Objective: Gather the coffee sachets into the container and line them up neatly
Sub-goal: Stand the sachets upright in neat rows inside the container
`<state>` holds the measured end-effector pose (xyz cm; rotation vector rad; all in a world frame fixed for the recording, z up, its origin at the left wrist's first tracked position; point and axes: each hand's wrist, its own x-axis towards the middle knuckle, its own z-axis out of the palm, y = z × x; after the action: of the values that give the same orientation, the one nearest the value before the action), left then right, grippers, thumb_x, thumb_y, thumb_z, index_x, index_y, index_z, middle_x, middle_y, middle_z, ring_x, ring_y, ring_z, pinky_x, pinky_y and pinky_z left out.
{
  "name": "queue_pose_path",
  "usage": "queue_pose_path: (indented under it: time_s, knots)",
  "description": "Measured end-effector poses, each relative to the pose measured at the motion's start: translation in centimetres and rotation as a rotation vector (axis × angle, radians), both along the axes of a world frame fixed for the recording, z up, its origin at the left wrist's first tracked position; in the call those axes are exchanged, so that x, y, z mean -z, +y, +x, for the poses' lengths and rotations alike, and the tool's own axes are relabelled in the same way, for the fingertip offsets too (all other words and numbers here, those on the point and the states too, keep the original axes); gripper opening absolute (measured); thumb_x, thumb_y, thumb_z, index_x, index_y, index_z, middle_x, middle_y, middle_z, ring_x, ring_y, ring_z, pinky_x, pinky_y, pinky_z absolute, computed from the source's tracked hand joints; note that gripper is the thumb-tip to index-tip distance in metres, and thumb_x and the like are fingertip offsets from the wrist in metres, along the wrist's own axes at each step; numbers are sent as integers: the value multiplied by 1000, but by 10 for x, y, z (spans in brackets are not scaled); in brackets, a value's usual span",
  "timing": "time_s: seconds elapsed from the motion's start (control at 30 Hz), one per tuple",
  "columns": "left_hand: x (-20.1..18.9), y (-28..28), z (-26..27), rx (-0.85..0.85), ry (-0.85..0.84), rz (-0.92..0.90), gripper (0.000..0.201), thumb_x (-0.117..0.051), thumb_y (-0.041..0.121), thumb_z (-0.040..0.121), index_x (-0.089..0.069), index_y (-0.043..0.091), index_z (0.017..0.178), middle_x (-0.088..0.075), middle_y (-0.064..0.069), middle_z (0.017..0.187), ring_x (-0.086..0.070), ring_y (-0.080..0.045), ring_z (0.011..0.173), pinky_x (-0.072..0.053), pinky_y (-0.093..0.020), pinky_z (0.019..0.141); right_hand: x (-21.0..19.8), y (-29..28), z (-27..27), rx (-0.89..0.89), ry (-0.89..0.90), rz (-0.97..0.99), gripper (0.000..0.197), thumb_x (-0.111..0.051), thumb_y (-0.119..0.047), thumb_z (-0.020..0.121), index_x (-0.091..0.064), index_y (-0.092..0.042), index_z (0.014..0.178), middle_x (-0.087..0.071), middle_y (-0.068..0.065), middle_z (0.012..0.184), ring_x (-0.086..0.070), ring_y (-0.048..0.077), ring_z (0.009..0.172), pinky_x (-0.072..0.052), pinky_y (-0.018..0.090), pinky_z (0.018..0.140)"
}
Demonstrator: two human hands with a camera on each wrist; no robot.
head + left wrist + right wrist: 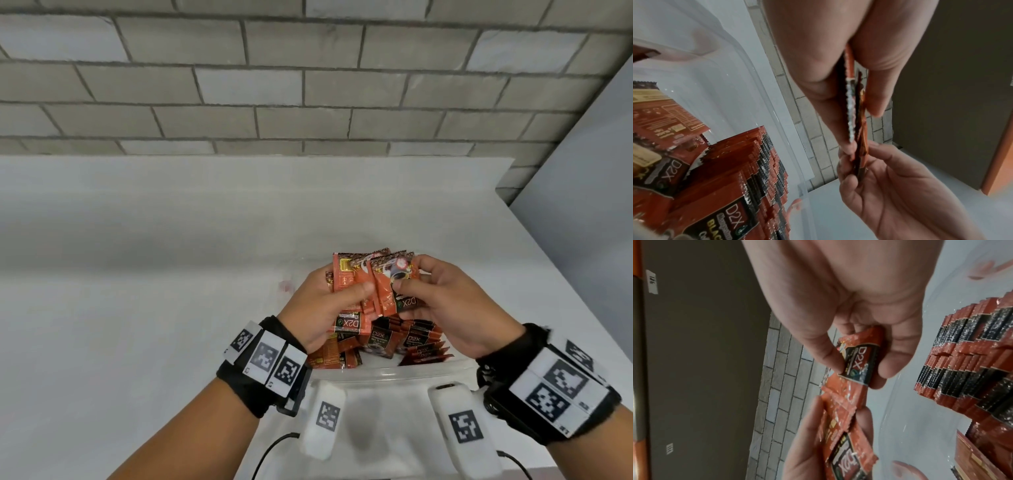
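Both hands hold orange-and-black coffee sachets above a clear plastic container (383, 371). My left hand (329, 305) grips a small stack of sachets (349, 291) between thumb and fingers, seen edge-on as the held stack (856, 113) in the left wrist view. My right hand (442, 301) pinches one sachet (399, 284) against that stack; its label shows as the pinched sachet (859, 360) in the right wrist view. Inside the container, rows of sachets (411, 337) stand on edge, also visible as lined rows (760, 170) and packed rows (970, 353). Some lie loose at the left.
The container sits on a white table (137, 274) near its front edge. A grey brick wall (274, 85) runs behind the table. The table's right edge (548, 246) falls away beside a pale wall. Cables (270, 448) trail from the wrist devices.
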<state>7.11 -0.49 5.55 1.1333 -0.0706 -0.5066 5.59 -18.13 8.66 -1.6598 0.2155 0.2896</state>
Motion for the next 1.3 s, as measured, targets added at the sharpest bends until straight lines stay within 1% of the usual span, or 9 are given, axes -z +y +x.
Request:
queue_pose_path:
  time_s: [0.17,0.33,0.47,0.57,0.7,0.9,1.03,1.13,1.3]
  knots:
    - [-1,2,4,-27,159,-173,24,-36,2,95,-52,4,113,-65,-20,108,-67,-34,89,-52,-50,79,-4,0,1,43,-10,29,22,-56,-3,91,-59,-12,110,-71,5,94,-67,15,78,-50,28,63]
    - [-4,-5,2,-19,142,-177,29,-56,7,83,-49,6,111,-63,-15,100,-65,-26,81,-54,-45,76,-2,12,-1,-21,-65,-87,24,-61,-14,90,-64,-21,113,-71,-2,105,-66,14,100,-50,33,89]
    - [-3,-11,6,-45,145,-159,52,-65,9,81,-47,5,130,-64,-15,108,-64,-25,93,-52,-41,83,-10,23,-3,-209,-176,-251,31,-61,-23,90,-61,-35,119,-69,-14,109,-63,-5,99,-46,11,85]
    - [1,-9,10,-70,190,-192,46,-63,7,78,-51,-6,120,-60,-19,98,-64,-23,80,-54,-31,69,-14,22,-5,-274,-246,-550,57,-62,-41,86,-39,-42,138,-42,-15,142,-37,-2,130,-28,19,109]
    - [-1,-8,11,-17,237,-197,7,-52,0,77,-58,2,82,-58,-12,72,-61,-20,62,-52,-27,58,-22,26,-7,-527,-432,-762,111,-77,-49,69,7,-51,142,9,-23,154,9,-4,140,-3,22,110]
    - [-8,-11,13,11,200,-243,12,-48,-2,73,-54,8,73,-52,-5,60,-56,-14,55,-46,-23,52,-14,35,8,-637,-575,-907,122,-81,-37,68,19,-43,138,-31,-8,138,-28,8,125,-25,30,110]
    - [-11,-11,14,25,174,-252,11,-48,-1,67,-51,8,72,-50,-3,56,-54,-12,50,-46,-21,48,-11,37,10,-608,-575,-869,126,-84,-34,65,18,-43,139,-29,-6,138,-24,8,124,-25,24,108]
    - [-10,-9,14,42,162,-295,9,-50,1,72,-56,8,71,-55,-3,57,-58,-13,52,-48,-21,49,-11,37,13,-604,-561,-863,121,-83,-36,66,6,-38,148,-39,-6,133,-36,11,121,-30,32,107]
    - [-3,-12,16,-4,140,-368,53,-52,1,69,-46,14,120,-60,-4,74,-63,-15,66,-52,-27,57,-6,34,13,-567,-595,-866,106,-79,-34,70,-9,-33,149,-31,-7,133,-25,4,118,-25,27,106]
